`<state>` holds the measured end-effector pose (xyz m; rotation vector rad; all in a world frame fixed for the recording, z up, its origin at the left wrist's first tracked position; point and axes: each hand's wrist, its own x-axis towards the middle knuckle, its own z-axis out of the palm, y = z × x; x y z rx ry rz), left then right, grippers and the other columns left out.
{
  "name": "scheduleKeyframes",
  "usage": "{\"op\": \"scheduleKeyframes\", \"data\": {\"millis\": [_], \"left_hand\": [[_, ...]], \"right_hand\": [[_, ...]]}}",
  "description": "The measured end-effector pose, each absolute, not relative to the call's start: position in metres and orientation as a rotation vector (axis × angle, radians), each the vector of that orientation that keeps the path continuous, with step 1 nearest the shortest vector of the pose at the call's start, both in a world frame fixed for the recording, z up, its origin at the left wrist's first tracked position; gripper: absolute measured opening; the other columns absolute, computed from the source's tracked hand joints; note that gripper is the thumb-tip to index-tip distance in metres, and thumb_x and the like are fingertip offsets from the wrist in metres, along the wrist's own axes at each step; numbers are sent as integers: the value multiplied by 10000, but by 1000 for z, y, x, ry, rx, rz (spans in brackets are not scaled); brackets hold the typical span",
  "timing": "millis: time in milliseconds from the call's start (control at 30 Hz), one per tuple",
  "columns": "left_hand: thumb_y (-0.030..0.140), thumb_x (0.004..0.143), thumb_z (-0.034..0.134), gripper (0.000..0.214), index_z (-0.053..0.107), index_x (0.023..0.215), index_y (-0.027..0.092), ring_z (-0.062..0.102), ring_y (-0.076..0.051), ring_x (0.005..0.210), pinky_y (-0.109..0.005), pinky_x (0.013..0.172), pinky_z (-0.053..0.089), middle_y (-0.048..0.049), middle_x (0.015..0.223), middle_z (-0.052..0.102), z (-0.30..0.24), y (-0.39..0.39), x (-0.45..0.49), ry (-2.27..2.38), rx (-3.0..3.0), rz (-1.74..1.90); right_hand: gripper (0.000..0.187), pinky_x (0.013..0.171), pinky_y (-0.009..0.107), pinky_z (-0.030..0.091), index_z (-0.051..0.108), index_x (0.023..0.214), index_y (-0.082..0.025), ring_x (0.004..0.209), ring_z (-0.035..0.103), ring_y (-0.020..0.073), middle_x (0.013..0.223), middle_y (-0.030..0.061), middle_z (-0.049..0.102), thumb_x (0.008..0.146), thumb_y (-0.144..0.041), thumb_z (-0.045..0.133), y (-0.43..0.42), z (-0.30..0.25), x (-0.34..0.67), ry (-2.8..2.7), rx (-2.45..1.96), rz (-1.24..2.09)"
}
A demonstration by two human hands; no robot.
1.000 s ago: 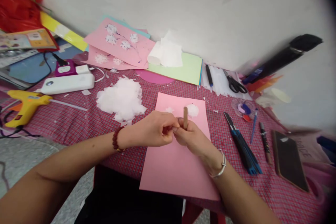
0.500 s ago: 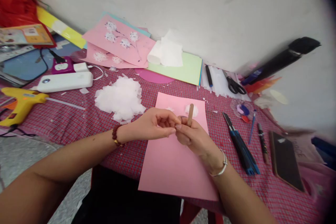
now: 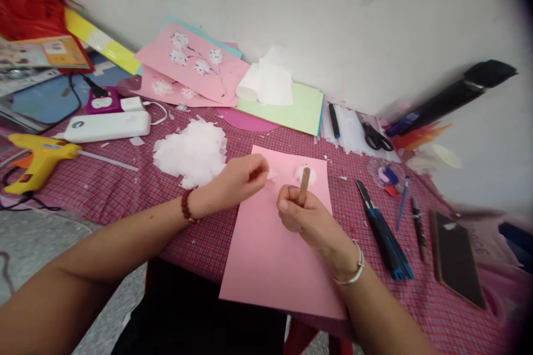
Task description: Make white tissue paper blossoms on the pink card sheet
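Note:
My right hand (image 3: 306,212) is closed around a flat wooden craft stick (image 3: 305,184) that points up out of the fist, above a sheet of pink paper (image 3: 278,266). Over the sheet's upper left edge, my left hand (image 3: 239,183) has its fingers curled into a pinch; whatever they hold cannot be made out. White tufts (image 3: 300,173) lie on the upper part of the sheet, one behind the stick and another partly hidden by my left hand. Left of the sheet sits a heap of white paper pieces (image 3: 189,152).
A yellow glue gun (image 3: 39,161) and white power bank (image 3: 108,126) lie at left. Pink papers with white flowers (image 3: 195,66) and a tissue roll (image 3: 250,84) are behind. On the right are box cutters (image 3: 385,241), scissors (image 3: 372,136), and a dark tablet-like board (image 3: 458,260).
My left hand has moved away from my right hand, leftward and up toward the tuft on the sheet, and its fingers have curled in. My right hand still holds the stick.

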<state>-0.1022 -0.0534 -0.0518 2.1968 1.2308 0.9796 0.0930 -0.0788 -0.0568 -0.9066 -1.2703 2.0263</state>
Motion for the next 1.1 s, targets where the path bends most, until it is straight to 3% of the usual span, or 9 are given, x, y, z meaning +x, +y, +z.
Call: {"op": "scheduleKeyframes", "data": {"millis": [167,300,400,467,533,633,800,933,1100], "left_hand": [[255,975,329,271,400,723,188,372,-68,514,-207,516,333,52,588,398,-29,-44,-124,1214,1929,1269],[441,968,374,433,367,612,194,340,-74,473,-240,477,289,45,518,368,-2,-54,-165,1345,1951,1403],[433,950,419,435,403,588,193,358,-81,468,-259,466,280,30,508,408,9,-67,-215,1593,1962,1359],[357,928,468,319,475,655,193,419,-88,510,-256,500,328,21,563,472,6,-75,-255,1757,1995,1290],[268,871,528,69,546,884,202,522,-121,634,-276,591,410,-3,733,580,-2,-84,-292,1874,2084,1172],[274,807,604,143,603,933,205,549,-230,932,-381,795,427,-68,1031,621,-19,-99,-322,2198,2428,741],[304,879,501,354,444,552,183,504,-156,694,-315,706,402,-27,709,578,-40,-129,-289,2089,2464,539],[270,923,405,347,355,589,191,427,-123,590,-274,590,349,1,609,446,-51,-138,-255,2041,2283,660],[255,950,340,260,383,701,193,407,-116,580,-263,576,351,10,642,434,-58,-145,-247,1923,2186,718]], "right_hand": [[278,393,215,104,427,690,-207,388,175,38,467,-109,278,839,-361,604,-73,-58,98,-1140,-960,1968],[269,400,230,101,444,682,-205,393,186,46,464,-93,298,851,-346,600,-72,-59,99,-1126,-987,1980],[280,403,238,94,459,671,-203,396,190,46,467,-85,303,845,-357,615,-74,-59,97,-1133,-1002,1998],[280,405,240,91,466,673,-203,395,192,46,467,-84,301,841,-362,623,-74,-61,97,-1138,-1020,1993],[273,410,243,96,472,679,-204,397,203,48,470,-81,305,846,-359,620,-75,-63,97,-1148,-1034,1985],[267,417,249,102,467,679,-202,406,217,50,484,-74,317,862,-343,602,-74,-66,97,-1171,-1056,1970],[259,416,258,106,471,685,-208,407,226,59,488,-68,321,881,-338,580,-73,-66,97,-1194,-1103,1926],[278,415,270,131,464,668,-212,404,242,66,481,-63,322,895,-339,562,-74,-68,98,-1213,-1154,1875],[267,428,276,135,475,681,-209,412,248,68,488,-59,334,907,-333,545,-74,-73,101,-1242,-1146,1909]]}}
